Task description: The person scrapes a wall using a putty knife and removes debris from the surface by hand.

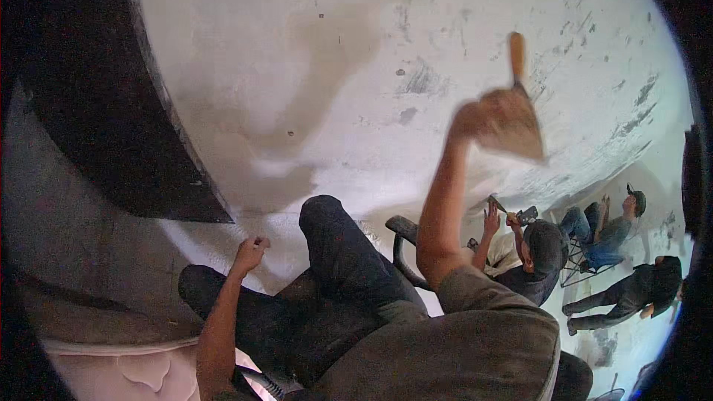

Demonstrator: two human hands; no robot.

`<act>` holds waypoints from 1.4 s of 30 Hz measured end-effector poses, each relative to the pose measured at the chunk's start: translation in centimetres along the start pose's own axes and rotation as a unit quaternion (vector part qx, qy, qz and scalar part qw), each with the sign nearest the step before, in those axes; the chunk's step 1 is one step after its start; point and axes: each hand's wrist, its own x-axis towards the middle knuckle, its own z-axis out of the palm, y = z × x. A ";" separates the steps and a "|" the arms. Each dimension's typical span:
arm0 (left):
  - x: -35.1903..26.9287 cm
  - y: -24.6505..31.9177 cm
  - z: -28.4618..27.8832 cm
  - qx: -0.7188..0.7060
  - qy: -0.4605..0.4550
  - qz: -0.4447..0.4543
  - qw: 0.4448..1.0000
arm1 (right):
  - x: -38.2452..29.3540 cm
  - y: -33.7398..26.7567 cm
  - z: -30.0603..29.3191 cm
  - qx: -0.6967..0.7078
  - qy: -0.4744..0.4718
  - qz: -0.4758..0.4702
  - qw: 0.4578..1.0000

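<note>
In front of the wall, my right hand (487,117) is raised and blurred. It is shut on a putty knife (517,55) with a wooden handle. The handle points up past the hand, and the broad blade flares out below, with my fingers over the blade. Whether the blade touches the wall I cannot tell. My left hand (250,255) hangs low above my left knee (196,289), its fingers loosely curled and no object visible in them. The whitish wall (356,89) before me shows grey smudges, small holes and darker patches.
A dark panel (111,100) borders the wall at left. Close on my right, a chair armrest (402,228) stands beside a seated person (543,256) holding a bladed tool. Farther right are another seated person (604,239) and a standing one (640,289). Pinkish fabric (133,376) lies lower left.
</note>
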 end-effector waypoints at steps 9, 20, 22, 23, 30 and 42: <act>-1.6 -3.0 -0.9 0.002 0.094 0.050 0.994 | -8.7 2.7 -1.4 -0.032 -0.034 0.140 0.989; -3.3 -3.3 -3.2 -0.120 0.215 0.062 0.967 | -43.6 -3.4 -0.8 0.173 -0.615 0.626 0.446; -1.9 0.3 -2.0 -0.147 0.083 -0.006 0.986 | -45.3 1.6 -2.9 0.227 -0.655 0.423 0.583; -2.2 1.1 -2.5 -0.165 -0.005 -0.078 0.983 | -45.0 1.1 -3.0 0.223 -0.656 0.436 0.574; -3.7 1.8 -0.6 -0.027 -0.099 -0.078 0.992 | -42.6 -2.4 -2.2 0.112 -0.624 0.627 0.452; -2.1 2.5 0.6 -0.127 0.042 0.010 0.991 | -43.2 -2.8 -2.5 0.201 -0.685 0.530 0.458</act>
